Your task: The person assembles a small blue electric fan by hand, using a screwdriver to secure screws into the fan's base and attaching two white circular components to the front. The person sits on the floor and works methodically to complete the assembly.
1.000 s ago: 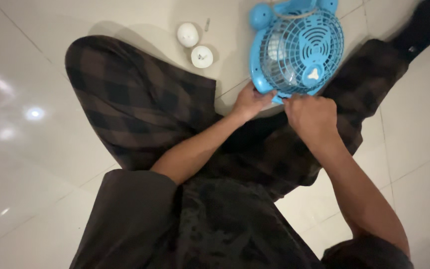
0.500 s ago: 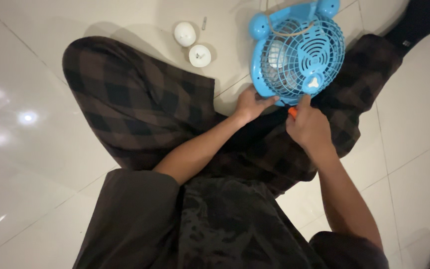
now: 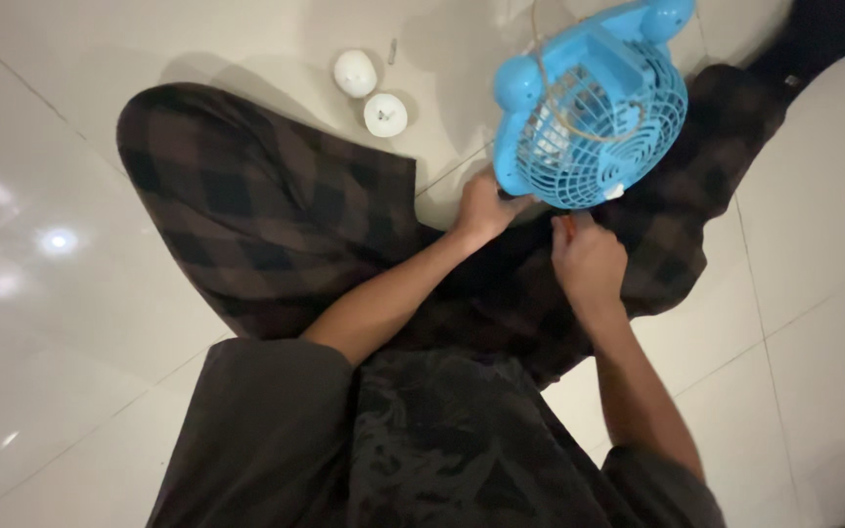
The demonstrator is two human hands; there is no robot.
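I sit cross-legged on a tiled floor in dark checked trousers [image 3: 266,205]. A small blue table fan [image 3: 594,112] with a wire grille and two round ears is tilted up over my right knee. My left hand [image 3: 486,205] grips the fan's lower left rim. My right hand [image 3: 589,259] is closed just below the fan's bottom edge, around a thin tool with an orange handle [image 3: 569,223] whose tip points up at the fan; most of the tool is hidden in the fist.
Two small white round caps [image 3: 356,72] [image 3: 385,114] lie on the floor beyond my left knee, with a small metal screw [image 3: 392,49] beside them. A dark object [image 3: 823,29] sits at the top right corner. Glossy white tiles [image 3: 70,323] surround me.
The fan has tipped up and back, its grille now facing down-left. My right hand has dropped from the fan's rim to just under it, now showing an orange-handled tool.
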